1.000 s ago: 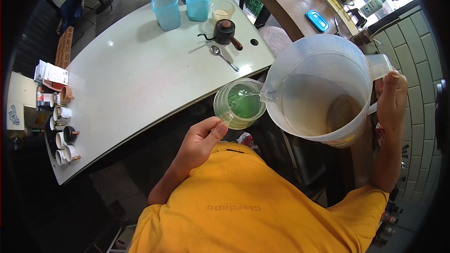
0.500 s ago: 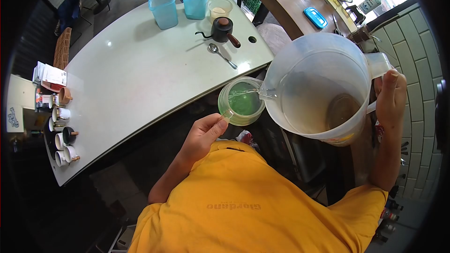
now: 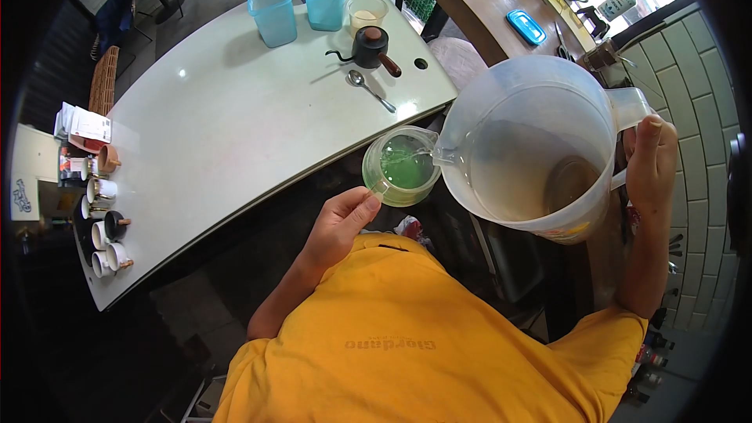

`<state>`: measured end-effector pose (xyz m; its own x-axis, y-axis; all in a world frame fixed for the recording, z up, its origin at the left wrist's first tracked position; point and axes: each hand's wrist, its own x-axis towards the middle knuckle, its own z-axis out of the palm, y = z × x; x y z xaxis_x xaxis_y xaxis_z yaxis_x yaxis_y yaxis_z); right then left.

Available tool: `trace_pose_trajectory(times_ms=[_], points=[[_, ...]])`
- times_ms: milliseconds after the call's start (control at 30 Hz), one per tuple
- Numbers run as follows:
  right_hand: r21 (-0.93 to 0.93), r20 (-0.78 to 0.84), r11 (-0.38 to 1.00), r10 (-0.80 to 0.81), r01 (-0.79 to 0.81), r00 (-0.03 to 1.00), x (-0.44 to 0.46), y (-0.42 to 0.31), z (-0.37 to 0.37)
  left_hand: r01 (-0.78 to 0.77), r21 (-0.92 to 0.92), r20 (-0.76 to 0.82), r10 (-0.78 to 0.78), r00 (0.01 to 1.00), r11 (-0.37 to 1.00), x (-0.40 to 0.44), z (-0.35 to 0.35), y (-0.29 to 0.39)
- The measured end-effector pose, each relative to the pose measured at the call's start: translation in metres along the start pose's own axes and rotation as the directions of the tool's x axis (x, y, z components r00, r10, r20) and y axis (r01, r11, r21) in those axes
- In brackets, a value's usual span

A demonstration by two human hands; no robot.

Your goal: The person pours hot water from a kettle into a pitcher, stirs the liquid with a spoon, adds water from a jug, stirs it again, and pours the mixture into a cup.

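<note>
White bench (image 3: 204, 133) curves away in front of you, with a pot (image 3: 370, 51) and a spoon (image 3: 356, 78) near its edge; your cup (image 3: 372, 164) is not on it but up in the air, just past that edge. Your left hand (image 3: 337, 227) pinches the cup by its small handle; your right hand (image 3: 656, 164) is closed round the handle of the big jug (image 3: 501, 141), which leans so water (image 3: 421, 153) runs from its spout into the cup.

That small pinch looks like the weak spot; as the cup gets heavy, it could twist or dip, and water could run down your shirt (image 3: 439, 305). Tip the jug too fast and the cup could splash or spill over; the jug is wide and held from one side, so a tired wrist could let its spout knock the cup's rim.
</note>
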<state>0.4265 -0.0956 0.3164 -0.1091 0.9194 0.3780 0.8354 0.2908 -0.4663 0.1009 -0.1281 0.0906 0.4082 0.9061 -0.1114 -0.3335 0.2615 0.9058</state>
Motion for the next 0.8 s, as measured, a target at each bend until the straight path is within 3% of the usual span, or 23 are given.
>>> trace_pose_trajectory(times_ms=[800], points=[[0.014,-0.017,0.999,0.03,-0.03,0.999,-0.013,0.001,-0.004,0.001,0.054,0.002,-0.001,1.0,0.999,-0.005,0.005,0.004]])
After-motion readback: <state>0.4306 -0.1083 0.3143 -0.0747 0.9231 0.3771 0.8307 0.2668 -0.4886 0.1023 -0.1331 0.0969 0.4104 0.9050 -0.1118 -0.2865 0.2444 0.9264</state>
